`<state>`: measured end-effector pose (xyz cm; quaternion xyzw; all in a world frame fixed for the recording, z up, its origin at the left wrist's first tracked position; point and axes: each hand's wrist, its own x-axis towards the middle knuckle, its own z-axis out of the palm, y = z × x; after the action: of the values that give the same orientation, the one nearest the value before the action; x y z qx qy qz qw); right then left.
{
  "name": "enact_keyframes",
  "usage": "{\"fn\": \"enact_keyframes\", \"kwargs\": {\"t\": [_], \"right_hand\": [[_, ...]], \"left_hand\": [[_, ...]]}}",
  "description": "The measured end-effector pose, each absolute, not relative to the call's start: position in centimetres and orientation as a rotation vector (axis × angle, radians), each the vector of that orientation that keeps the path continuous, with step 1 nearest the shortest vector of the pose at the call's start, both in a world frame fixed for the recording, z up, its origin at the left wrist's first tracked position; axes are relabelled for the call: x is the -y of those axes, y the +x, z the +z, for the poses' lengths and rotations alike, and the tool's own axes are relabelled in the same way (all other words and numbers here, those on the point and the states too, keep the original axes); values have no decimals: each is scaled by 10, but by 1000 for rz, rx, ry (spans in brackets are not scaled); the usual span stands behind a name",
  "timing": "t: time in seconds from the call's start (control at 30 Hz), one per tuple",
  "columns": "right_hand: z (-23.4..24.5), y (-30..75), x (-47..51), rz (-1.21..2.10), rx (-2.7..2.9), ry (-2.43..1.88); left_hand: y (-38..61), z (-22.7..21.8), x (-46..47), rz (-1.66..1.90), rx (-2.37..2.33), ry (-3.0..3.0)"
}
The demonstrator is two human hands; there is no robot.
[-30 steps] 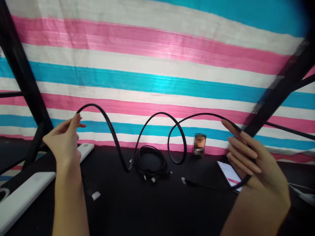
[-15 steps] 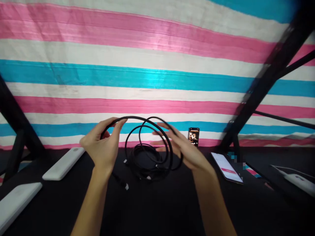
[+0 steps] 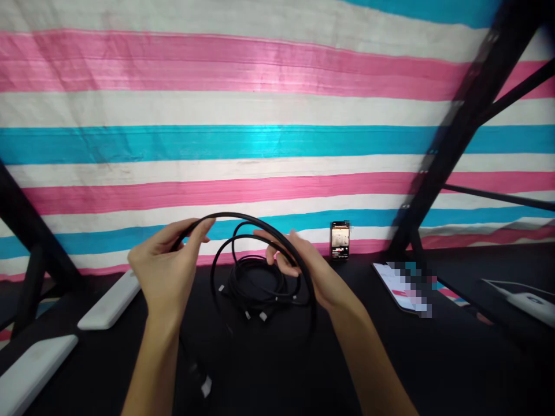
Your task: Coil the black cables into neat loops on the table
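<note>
My left hand (image 3: 167, 260) pinches a black cable (image 3: 234, 215) between thumb and fingers. From there the cable arches in loose loops across to my right hand (image 3: 310, 263), whose fingers are curled round it. One end hangs below my left wrist, with a plug (image 3: 206, 386) that looks light-coloured and is blurred. Behind the loops, a coiled bundle of black cables (image 3: 255, 303) lies on the black table (image 3: 269, 370). Several pale plug ends show around the bundle.
White slabs (image 3: 108, 303) lie to the left. A phone (image 3: 339, 242) stands upright at the back; another phone (image 3: 396, 289) lies flat on the right. Farther right is a white device (image 3: 531, 306) with a cord. Black frame bars (image 3: 451, 156) slant before a striped sheet (image 3: 260, 107).
My right hand's fingers have gone from spread to curled round the cable loops. The hanging plug has swung lower and nearer. The view has shifted slightly.
</note>
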<state>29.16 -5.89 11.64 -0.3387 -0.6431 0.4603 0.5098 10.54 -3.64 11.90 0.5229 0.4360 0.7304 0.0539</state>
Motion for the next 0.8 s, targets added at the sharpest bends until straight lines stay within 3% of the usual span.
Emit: {"fn": "enact_keyframes", "kwargs": {"t": [0.1, 0.33, 0.53, 0.8], "right_hand": [[115, 286, 59, 1166, 1539, -752], [112, 283, 57, 926, 1443, -872], [107, 295, 50, 1005, 1391, -578], [100, 307, 40, 855, 1165, -435]], "left_hand": [[112, 114, 35, 2177, -1382, 1655], [119, 111, 32, 2171, -1360, 1684], [122, 108, 20, 1796, -1121, 1917], [128, 98, 8, 1586, -880, 1546]]}}
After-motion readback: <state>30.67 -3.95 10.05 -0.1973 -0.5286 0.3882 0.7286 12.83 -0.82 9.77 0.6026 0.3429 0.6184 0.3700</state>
